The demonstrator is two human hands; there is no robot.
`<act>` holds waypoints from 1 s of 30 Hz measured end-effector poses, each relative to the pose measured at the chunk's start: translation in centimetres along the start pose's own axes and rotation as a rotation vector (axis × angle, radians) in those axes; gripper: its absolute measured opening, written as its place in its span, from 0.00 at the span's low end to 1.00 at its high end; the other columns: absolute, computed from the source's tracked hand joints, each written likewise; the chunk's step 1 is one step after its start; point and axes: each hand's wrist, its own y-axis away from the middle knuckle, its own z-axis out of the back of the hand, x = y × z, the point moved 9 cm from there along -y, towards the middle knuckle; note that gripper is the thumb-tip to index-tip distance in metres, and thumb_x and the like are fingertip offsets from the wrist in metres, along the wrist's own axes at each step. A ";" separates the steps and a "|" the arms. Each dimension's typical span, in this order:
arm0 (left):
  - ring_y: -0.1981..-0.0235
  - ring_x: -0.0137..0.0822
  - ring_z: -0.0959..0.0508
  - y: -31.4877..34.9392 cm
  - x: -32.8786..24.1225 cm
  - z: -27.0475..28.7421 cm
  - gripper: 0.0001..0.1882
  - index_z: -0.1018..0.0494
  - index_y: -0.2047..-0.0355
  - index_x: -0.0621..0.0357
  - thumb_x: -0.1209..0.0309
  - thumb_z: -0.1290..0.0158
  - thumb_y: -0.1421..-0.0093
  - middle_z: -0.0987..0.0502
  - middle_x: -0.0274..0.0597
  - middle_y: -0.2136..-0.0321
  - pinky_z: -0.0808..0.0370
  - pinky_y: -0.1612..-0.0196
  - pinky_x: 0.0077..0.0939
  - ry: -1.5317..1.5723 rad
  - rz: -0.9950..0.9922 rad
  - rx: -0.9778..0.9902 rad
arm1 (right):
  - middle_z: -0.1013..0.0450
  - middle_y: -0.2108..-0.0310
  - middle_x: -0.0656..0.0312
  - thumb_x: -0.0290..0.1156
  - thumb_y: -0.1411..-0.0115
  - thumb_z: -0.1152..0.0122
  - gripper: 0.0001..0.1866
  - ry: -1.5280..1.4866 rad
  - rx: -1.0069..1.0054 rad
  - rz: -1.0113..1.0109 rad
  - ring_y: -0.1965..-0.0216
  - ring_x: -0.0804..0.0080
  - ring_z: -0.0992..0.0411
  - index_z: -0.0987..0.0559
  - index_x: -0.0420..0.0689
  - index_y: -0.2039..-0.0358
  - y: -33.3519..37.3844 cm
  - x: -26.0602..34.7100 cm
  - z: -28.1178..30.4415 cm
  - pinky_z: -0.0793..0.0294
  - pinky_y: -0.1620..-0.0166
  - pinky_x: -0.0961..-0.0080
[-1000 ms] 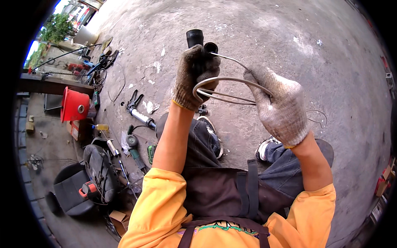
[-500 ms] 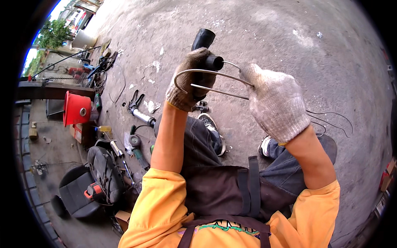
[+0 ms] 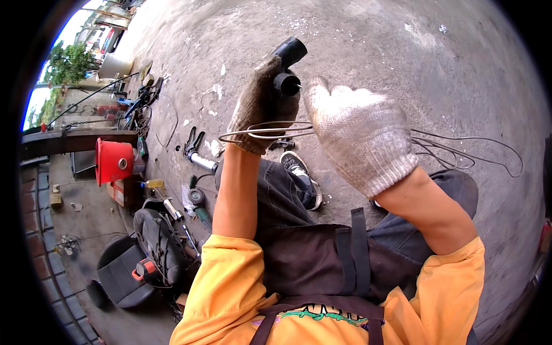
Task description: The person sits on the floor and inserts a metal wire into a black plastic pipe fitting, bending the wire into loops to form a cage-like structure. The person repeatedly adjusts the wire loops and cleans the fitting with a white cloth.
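The left hand [image 3: 259, 106] holds a black hose [image 3: 291, 52], wire [image 3: 279, 137] showing at its mouth, and the right hand [image 3: 363, 126] holds the loops outside.

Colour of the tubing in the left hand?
The tubing is black; it shows best in the head view.

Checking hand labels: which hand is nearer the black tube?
Left: the left hand grips the black tube. The right hand, holding wire, is just right of its open end.
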 end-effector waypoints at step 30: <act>0.82 0.25 0.25 -1.1 -0.5 2.1 0.11 0.28 0.63 0.57 0.63 0.41 0.36 0.25 0.35 0.77 0.27 0.82 0.16 -0.114 0.043 0.138 | 0.23 0.76 0.47 0.26 0.44 0.44 0.04 -0.353 0.090 -0.033 0.70 0.47 0.21 0.23 0.40 0.68 0.4 -1.9 -0.9 0.21 0.67 0.56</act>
